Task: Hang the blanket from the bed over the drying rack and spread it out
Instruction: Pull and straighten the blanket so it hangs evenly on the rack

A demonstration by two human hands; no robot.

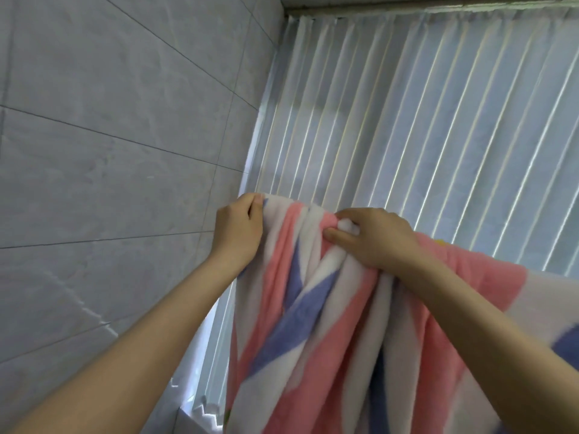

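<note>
The blanket [316, 308], striped in pink, white and blue, is seen already draped up high in front of the pleated curtain [438, 120], beside the tiled wall [109, 136]; the drying rack itself is hidden under the cloth, so its bar cannot be made out. The outer edge of the blanket is gripped by the left hand [239, 228], fingers curled round the fabric near the top fold. A bunched pleat near the top is pinched by the right hand [372, 236], thumb pressed against a wad of white pile. Between the two hands the cloth is gathered in deep folds, so spreading is judged to be the step in hand. It would be done well if the left grip were kept as an anchor while the bunched part is drawn sideways along the top line, a little at a time, so that the weight is not dragged off the far side and the folds are flattened evenly
</note>
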